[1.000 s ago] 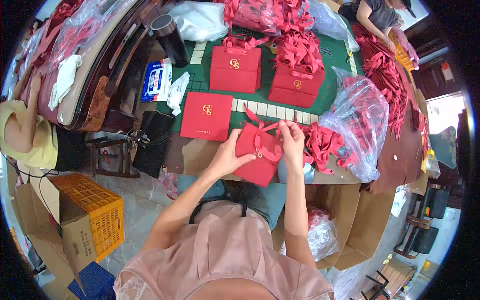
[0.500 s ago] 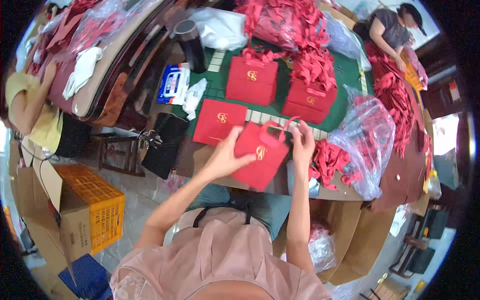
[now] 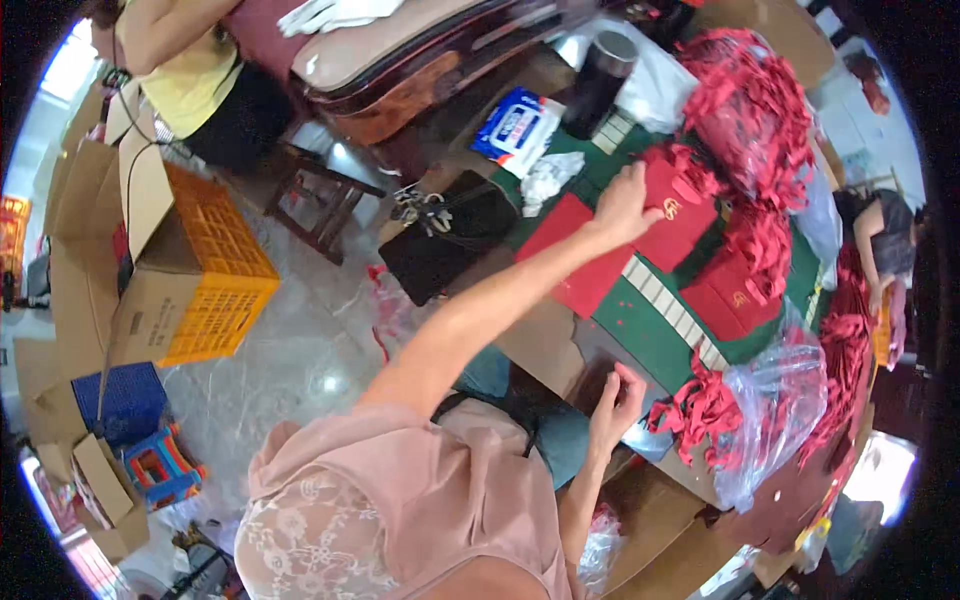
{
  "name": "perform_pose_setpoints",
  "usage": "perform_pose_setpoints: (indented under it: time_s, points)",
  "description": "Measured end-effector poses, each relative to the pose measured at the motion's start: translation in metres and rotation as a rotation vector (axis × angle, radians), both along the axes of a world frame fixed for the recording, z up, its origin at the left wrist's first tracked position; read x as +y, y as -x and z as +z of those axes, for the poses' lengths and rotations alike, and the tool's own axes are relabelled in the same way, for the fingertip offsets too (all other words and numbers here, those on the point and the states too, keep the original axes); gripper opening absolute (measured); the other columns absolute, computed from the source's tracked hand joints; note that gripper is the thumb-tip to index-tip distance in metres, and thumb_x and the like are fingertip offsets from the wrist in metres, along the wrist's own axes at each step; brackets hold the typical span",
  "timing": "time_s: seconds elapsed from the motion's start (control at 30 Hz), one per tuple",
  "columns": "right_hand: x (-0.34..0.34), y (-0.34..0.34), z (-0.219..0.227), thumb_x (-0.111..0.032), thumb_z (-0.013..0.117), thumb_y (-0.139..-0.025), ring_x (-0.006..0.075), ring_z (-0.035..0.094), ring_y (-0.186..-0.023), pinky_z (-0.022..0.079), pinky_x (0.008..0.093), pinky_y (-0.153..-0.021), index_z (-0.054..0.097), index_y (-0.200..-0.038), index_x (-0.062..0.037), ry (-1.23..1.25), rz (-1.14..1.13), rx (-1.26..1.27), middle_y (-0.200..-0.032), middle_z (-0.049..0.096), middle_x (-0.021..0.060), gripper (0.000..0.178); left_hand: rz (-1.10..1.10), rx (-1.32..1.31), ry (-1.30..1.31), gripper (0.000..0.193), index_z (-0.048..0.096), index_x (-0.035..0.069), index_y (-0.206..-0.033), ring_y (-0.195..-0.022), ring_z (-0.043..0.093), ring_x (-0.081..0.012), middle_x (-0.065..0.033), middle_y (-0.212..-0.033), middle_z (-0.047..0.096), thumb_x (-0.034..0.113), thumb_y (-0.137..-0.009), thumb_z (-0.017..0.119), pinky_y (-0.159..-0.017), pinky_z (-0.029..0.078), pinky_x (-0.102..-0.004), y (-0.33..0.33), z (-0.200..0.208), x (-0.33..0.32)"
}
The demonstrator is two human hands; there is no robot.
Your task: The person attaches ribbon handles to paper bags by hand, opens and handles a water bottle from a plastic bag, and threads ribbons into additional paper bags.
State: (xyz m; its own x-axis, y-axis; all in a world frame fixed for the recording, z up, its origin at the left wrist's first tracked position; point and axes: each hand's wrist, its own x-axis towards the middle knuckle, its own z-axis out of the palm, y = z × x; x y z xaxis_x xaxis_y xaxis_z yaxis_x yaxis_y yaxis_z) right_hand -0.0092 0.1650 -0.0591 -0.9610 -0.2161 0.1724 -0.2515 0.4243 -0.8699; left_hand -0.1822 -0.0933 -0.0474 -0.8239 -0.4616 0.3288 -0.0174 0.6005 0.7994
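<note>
Treat the red gift bag (image 3: 678,232) as light and probably smooth, with stiff yet easily creased walls and limp ribbon handles (image 3: 692,168), and take hold by a side edge rather than pressing the front. Find it on the green tabletop (image 3: 640,335) beside the flat red panel (image 3: 595,277), just right of the left hand (image 3: 622,210), with thumb over the front's left margin and fingers near the top; cannot tell whether clasped or merely touched. Note the right hand (image 3: 613,408) near the loose red ribbons (image 3: 698,412), well apart from the bag, curved loosely around nothing.
</note>
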Motion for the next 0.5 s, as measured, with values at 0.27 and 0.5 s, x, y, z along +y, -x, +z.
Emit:
perform_pose_setpoints:
  time_s: [0.27, 0.5]
  points:
    - [-0.023, -0.014, 0.009, -0.003, 0.061, -0.093, 0.0161, 0.057, -0.086, 0.045, 0.0276, -0.069, 0.066, -0.103, -0.0004, -0.109, 0.097, -0.005, -0.104, 0.062, 0.0087, 0.012, -0.066, 0.325, -0.061, 0.062, 0.046, 0.004, -0.137, -0.124, 0.042, -0.0402, -0.0213, -0.134, 0.042, 0.007, -0.080, 0.069, -0.104, 0.040, -0.0493, -0.108, 0.056, 0.038]
    - [-0.091, -0.021, 0.025, -0.001, 0.060, -0.094, 0.0205, 0.060, -0.094, 0.049, 0.0299, -0.080, 0.065, -0.103, 0.0007, -0.100, 0.341, 0.019, -0.104, 0.061, 0.0111, 0.011, -0.081, 0.265, -0.244, 0.024, 0.066, 0.008, -0.106, -0.094, 0.063, -0.0310, -0.0106, -0.099, 0.064, 0.003, -0.083, 0.068, -0.082, 0.052, -0.0396, -0.330, 0.006, 0.013]
